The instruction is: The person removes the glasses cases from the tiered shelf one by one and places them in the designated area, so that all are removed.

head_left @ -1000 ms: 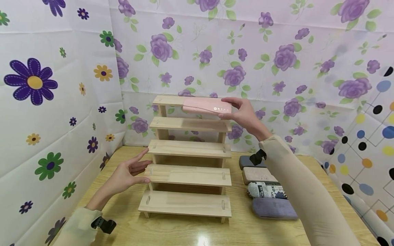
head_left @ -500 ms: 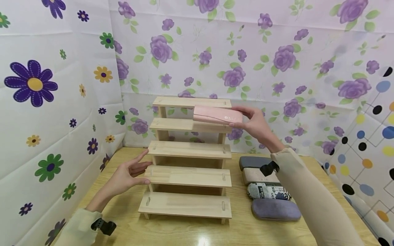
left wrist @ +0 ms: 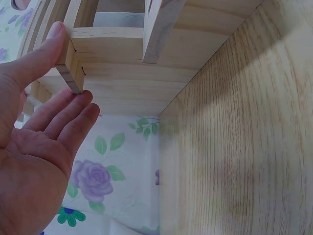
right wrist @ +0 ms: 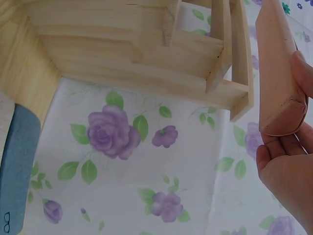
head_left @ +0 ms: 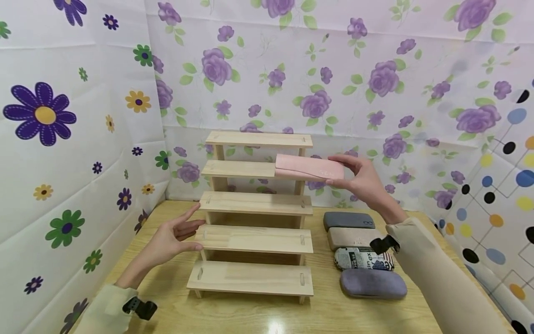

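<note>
My right hand (head_left: 365,182) grips the right end of a pink glasses case (head_left: 308,167), thumb below and fingers above. In the head view the case overlaps the right part of the second tier from the top of a stepped wooden rack (head_left: 254,202). The right wrist view shows the pink glasses case (right wrist: 279,73) apart from the rack's boards (right wrist: 239,58). My left hand (head_left: 168,236) holds the left end of a lower tier, thumb at its front edge. In the left wrist view, the thumb and fingertips of my left hand (left wrist: 44,142) lie on opposite sides of a board's end (left wrist: 71,68).
Right of the rack, several glasses cases lie in a row on the wooden table (head_left: 233,315): dark grey-blue (head_left: 348,220), beige (head_left: 350,236), black-and-white printed (head_left: 360,258) and purple (head_left: 373,283). A flowered cloth (head_left: 267,69) hangs close behind; patterned cloths flank both sides.
My right hand has moved the pink glasses case from the top tier down and to the right, to the height of the second tier. My left hand has stayed at the rack.
</note>
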`<state>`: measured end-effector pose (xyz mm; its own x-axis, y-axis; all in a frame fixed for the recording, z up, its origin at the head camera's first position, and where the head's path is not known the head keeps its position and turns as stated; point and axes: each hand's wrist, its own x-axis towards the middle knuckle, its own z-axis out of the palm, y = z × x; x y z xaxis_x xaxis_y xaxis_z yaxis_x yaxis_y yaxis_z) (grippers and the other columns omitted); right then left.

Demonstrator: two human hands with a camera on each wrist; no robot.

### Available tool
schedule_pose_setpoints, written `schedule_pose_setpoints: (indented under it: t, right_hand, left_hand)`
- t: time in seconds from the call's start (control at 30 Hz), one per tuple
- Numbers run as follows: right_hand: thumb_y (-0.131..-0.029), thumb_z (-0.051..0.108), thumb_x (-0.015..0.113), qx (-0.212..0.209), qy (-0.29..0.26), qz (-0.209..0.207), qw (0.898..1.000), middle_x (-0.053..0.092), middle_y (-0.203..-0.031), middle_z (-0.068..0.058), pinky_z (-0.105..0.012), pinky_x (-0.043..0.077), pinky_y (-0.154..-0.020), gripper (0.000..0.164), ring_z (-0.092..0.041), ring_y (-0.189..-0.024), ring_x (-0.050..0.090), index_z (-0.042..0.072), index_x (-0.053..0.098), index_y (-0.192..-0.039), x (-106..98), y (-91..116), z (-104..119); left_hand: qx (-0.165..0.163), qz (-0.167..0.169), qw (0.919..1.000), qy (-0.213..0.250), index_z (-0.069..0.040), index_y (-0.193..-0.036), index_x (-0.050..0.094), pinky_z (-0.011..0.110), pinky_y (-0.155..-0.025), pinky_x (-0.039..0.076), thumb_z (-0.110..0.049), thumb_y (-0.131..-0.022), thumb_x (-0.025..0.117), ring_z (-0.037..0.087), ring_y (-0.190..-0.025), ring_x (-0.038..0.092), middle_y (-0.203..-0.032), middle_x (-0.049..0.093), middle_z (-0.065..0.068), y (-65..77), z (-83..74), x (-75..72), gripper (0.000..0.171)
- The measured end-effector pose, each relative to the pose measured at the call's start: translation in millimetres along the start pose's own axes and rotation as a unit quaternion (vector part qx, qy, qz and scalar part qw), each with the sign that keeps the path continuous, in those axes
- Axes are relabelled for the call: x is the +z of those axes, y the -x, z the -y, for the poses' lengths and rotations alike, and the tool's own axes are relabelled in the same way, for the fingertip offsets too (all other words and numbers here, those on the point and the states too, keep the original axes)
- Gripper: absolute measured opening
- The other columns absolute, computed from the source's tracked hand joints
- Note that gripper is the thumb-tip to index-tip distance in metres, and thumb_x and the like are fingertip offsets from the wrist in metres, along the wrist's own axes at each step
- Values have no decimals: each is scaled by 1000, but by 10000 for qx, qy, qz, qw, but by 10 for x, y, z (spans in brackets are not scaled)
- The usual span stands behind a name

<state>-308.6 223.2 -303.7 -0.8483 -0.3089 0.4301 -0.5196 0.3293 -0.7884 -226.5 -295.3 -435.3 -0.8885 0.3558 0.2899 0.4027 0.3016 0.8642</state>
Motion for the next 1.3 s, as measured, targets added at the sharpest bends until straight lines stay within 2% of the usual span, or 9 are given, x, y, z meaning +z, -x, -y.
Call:
schedule_pose_setpoints:
  t: [0.1, 0.2, 0.27, 0.33, 0.63, 0.8, 0.97, 1.07, 1.3]
  right_hand:
    - [-90, 7, 86, 52, 8, -22, 10000, 59, -149, -14, -38, 47, -114, 59, -26, -149, 42, 4, 64, -144, -26, 74, -20]
    - [-90, 8, 86, 98, 0, -29, 9999, 60, -148, -14, -25, 50, -107, 59, -27, -148, 43, 5, 64, -145, -53, 152, -44]
    - [-90, 9, 86, 117, -6, -18, 9999, 60, -148, -14, -21, 53, -98, 60, -29, -147, 43, 5, 63, -145, -73, 211, -55]
    - [-90, 9, 86, 76, 3, -32, 10000, 60, -147, -15, -18, 53, -97, 60, -31, -146, 45, 5, 63, -146, -90, 268, -73]
    - [-90, 6, 86, -16, -50, -134, 9999, 64, -141, -14, -15, 49, -102, 58, -19, -139, 50, 4, 64, -143, -174, 554, -174]
    - [-90, 6, 86, 107, -15, -152, 9998, 62, -144, -14, -14, 48, -103, 58, -16, -143, 46, 5, 64, -144, -232, 721, -216]
    - [-92, 6, 84, 179, 153, -169, 9996, 57, -149, -15, -15, 52, -96, 58, -10, -138, 48, 5, 62, -147, -306, 911, -307]
    - [-93, 7, 83, 165, 305, -197, 9992, 57, -147, -14, -15, 54, -90, 59, -8, -130, 53, 6, 60, -148, -356, 1027, -374]
    - [-93, 6, 83, 346, 451, -337, 9978, 58, -149, -9, -11, 48, -97, 60, -1, -142, 42, 8, 61, -149, -460, 1291, -492]
  left_hand:
    - [-10, 8, 10000, 14, -24, -169, 29, 45, -107, 51, -5, -83, 90, 38, -135, 56, -148, 57, 25, -6, -3, 0, 108]
    - [-32, 13, 10000, 18, -24, -169, 28, 45, -107, 51, -5, -83, 90, 38, -135, 56, -148, 56, 25, -9, -5, 0, 108]
    - [-38, 10, 10000, 19, -24, -169, 29, 46, -107, 51, -4, -83, 90, 38, -135, 56, -147, 57, 25, -11, -7, 0, 108]
    - [-34, 7, 10000, 28, -23, -169, 29, 48, -107, 50, -4, -83, 90, 38, -135, 56, -147, 57, 26, -11, -7, 0, 108]
    - [65, 7, 10000, 41, -23, -169, 29, 51, -107, 49, -4, -83, 90, 37, -135, 56, -147, 57, 25, -13, -6, 1, 108]
    - [46, 11, 10000, 32, -23, -169, 29, 50, -107, 49, -4, -83, 90, 38, -135, 56, -147, 57, 26, -12, 2, 2, 108]
    - [26, 21, 10000, 25, -24, -169, 29, 50, -107, 50, -4, -83, 90, 38, -135, 56, -147, 56, 27, -10, 14, 11, 108]
    - [33, 25, 10000, 36, -24, -169, 29, 48, -107, 50, -5, -83, 90, 38, -135, 55, -147, 56, 27, -9, 22, 12, 108]
    - [72, 42, 10000, 23, -26, -169, 28, 46, -107, 51, -5, -84, 90, 37, -136, 55, -148, 55, 27, -7, 30, -4, 107]
